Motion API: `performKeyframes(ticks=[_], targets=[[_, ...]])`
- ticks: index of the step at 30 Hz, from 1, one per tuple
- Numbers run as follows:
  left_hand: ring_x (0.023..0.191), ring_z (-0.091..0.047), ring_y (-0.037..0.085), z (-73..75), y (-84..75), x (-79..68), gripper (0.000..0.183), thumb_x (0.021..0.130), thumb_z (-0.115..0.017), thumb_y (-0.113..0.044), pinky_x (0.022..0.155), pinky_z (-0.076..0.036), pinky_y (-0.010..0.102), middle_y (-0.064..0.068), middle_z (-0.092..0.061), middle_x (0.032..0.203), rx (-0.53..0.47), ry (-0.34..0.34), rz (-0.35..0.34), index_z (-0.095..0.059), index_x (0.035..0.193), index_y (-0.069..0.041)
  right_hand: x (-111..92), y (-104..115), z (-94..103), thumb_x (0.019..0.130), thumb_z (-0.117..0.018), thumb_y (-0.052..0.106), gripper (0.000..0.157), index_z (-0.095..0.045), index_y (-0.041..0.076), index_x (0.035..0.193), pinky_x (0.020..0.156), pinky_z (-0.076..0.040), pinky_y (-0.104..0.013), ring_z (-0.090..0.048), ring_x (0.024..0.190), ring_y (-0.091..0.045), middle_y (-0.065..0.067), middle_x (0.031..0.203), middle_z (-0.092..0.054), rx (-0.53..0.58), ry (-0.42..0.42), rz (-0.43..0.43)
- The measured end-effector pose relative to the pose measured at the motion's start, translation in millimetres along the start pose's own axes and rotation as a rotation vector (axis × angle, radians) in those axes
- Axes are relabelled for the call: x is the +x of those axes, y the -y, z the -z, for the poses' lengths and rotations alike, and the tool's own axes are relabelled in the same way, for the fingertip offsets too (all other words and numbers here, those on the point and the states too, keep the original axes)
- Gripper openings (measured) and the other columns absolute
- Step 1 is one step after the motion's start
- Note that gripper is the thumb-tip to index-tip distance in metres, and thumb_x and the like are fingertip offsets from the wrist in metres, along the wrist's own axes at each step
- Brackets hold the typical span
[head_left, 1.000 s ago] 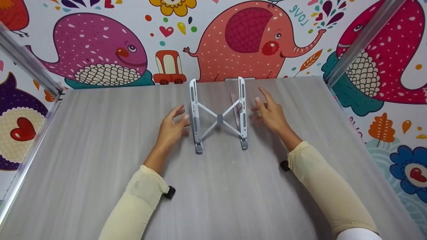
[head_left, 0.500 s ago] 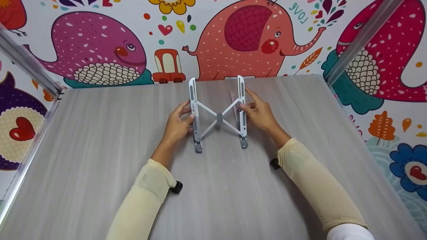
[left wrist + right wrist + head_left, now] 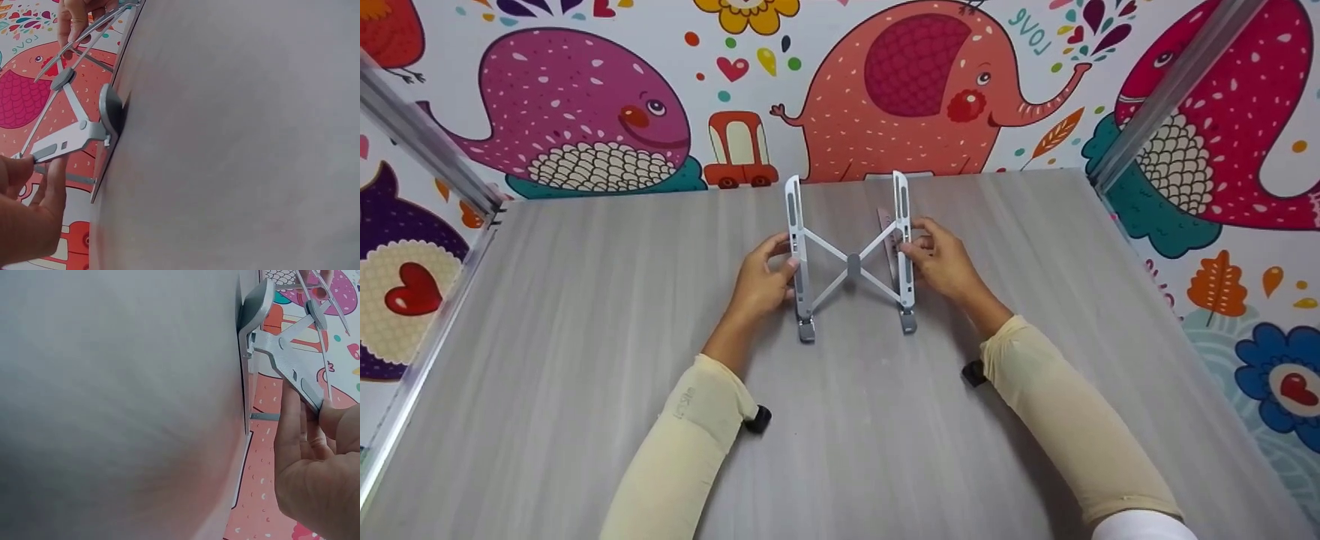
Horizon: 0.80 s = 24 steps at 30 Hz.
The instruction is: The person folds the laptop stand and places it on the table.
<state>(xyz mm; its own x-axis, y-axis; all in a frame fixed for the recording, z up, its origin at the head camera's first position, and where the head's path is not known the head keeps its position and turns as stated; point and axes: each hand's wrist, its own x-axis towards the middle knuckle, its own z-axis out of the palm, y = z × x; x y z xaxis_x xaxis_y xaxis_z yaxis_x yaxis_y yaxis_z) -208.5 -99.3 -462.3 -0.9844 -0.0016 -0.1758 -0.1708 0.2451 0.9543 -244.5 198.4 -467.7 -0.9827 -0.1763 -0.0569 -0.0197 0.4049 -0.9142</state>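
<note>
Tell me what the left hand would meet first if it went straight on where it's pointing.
Probably the left rail of the stand, which the left hand pinches; depth beyond that is unclear.

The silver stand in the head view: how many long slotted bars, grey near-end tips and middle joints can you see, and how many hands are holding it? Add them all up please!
Slotted bars: 2
Grey near-end tips: 2
Middle joint: 1
Hands: 2
Total: 7

The laptop stand [image 3: 853,265] partly hides a pinkish strip [image 3: 892,260].
</note>
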Motion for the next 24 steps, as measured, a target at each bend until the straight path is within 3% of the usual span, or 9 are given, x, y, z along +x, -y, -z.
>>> performKeyframes(ticks=[7,12,24], targets=[[0.092,-0.062,0.021,-2.3,0.4,1.1,0.035,0.104,-0.056,-0.012,0.077,-0.058,0.037,0.007,-0.055,0.14,-0.003,-0.006,-0.023,-0.058,0.139,-0.015,-1.4,1.1,-0.5,0.102,-0.062,0.019,0.034,-0.057,0.013,0.135,0.068,-0.062,-0.036,-0.067,0.084,-0.023,-0.009,0.102,-0.063,0.014,-0.015,-0.036],[0.088,-0.062,0.021,-3.3,0.2,0.8,0.035,0.103,-0.056,-0.009,0.072,-0.058,0.034,0.009,-0.056,0.137,-0.019,-0.01,-0.029,-0.06,0.138,-0.011,-1.0,0.7,-2.8,0.102,-0.063,0.015,0.033,-0.058,0.009,0.133,0.063,-0.062,-0.039,-0.066,0.079,-0.022,-0.011,0.096,-0.064,0.015,-0.024,-0.008],[0.088,-0.059,0.023,-6.2,-3.4,-0.6,0.032,0.103,-0.056,-0.007,0.063,-0.053,0.027,0.01,-0.057,0.131,0.03,-0.036,-0.061,-0.062,0.135,-0.01,2.7,2.1,-5.0,0.103,-0.061,0.014,0.028,-0.058,0.009,0.131,0.065,-0.062,-0.046,-0.066,0.075,-0.021,-0.011,0.092,-0.065,-0.004,-0.009,0.003]])
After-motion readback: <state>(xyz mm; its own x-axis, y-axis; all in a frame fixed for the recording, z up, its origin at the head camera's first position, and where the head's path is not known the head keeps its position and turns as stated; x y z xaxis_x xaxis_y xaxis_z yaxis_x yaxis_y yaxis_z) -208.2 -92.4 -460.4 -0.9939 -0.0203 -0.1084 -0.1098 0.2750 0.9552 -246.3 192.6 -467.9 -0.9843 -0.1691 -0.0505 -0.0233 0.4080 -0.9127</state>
